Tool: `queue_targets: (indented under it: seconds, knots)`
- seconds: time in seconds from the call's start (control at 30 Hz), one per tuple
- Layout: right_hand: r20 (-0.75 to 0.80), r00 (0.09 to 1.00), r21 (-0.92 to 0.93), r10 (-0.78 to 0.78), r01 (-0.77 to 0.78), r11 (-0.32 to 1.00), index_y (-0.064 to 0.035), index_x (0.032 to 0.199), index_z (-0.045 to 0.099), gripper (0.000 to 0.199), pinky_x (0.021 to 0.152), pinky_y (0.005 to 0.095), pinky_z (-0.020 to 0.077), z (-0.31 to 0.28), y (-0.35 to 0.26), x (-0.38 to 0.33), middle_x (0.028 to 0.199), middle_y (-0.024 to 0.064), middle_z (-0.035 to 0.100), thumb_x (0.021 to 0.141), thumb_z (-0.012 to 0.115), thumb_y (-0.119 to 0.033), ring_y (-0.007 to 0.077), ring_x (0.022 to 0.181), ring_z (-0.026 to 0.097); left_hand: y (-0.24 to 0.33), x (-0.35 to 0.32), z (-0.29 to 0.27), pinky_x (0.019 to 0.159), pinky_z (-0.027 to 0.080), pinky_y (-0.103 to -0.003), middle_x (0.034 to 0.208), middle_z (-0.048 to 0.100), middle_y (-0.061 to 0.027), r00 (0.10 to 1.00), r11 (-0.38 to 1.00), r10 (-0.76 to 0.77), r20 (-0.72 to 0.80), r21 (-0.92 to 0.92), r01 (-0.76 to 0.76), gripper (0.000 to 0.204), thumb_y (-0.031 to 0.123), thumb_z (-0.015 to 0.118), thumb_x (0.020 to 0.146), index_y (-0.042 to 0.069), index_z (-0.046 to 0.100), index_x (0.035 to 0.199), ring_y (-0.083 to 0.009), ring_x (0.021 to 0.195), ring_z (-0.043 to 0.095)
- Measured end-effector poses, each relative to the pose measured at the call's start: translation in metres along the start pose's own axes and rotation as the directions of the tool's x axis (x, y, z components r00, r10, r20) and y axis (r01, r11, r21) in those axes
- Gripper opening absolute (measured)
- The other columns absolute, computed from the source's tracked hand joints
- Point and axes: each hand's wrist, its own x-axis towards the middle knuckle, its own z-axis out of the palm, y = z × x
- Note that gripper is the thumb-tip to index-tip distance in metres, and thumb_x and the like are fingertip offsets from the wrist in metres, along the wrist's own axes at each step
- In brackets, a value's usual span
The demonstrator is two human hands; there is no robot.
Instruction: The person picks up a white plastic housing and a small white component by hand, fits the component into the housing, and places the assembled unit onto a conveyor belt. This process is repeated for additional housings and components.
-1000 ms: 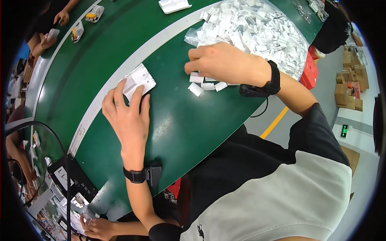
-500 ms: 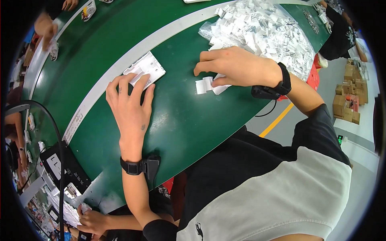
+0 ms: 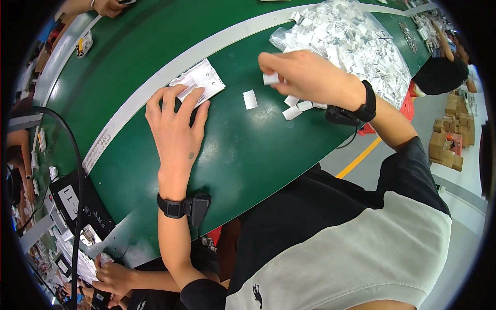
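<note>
My left hand (image 3: pixel 175 121) rests over a white rectangular plastic housing (image 3: pixel 207 77), its fingers curled on the near-left part and hiding some of it. The housing lies beside the light rail on the green table. My right hand (image 3: pixel 305 75) pinches a small white plastic piece (image 3: pixel 270 78) between thumb and fingers, a little above the table. One similar loose white piece (image 3: pixel 250 99) lies between the two hands. Several more loose pieces (image 3: pixel 292 112) sit below my right hand, partly hidden by it. Behind that hand spreads a large heap of white pieces (image 3: pixel 356 51) on clear plastic.
A curved light rail (image 3: pixel 155 75) runs across the green table (image 3: pixel 232 150). A black device (image 3: pixel 82 209) and a black cable (image 3: pixel 77 155) are at left. A co-worker's hand (image 3: pixel 113 278) works at lower left. Cardboard boxes (image 3: pixel 452 129) stand at right.
My right hand has lifted a white piece from the small group and moved it slightly farther away. One loose piece now lies apart on the table. My left hand stays on the housing.
</note>
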Motion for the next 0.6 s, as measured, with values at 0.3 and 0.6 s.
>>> queue_targets:
  seconds: [0.3, 0.6]
  knots:
    - [-0.069, 0.990, -0.038, -0.123, 0.120, 0.992, -0.0076, 0.112, 0.061, 0.028, 0.071, 0.0420, 0.0532, -0.004, -0.003, 0.004, 0.094, 0.0087, 0.064, 0.089, 0.076, -0.012, 0.0304, 0.080, 0.067, -0.002, -0.001, 0.001, 0.105, 0.041, -0.049, 0.124, 0.063, -0.0039, 1.000, 1.000, 0.009, -0.012, -0.014, -0.010, 0.027, 0.018, 0.082, 0.085, 0.016, 0.076, 0.111, -0.0324, 0.122, 0.051]
    - [-0.159, 0.954, -0.112, -0.253, 0.238, 0.965, -0.0083, 0.102, 0.067, 0.012, 0.081, 0.0400, 0.0528, -0.002, 0.005, 0.019, 0.100, 0.0075, 0.060, 0.093, 0.073, -0.013, 0.0288, 0.097, 0.064, -0.001, 0.003, 0.000, 0.104, 0.041, -0.048, 0.118, 0.067, -0.0043, 1.000, 0.997, 0.010, -0.022, -0.077, -0.012, 0.042, 0.017, 0.083, 0.083, 0.014, 0.072, 0.123, -0.0314, 0.118, 0.053]
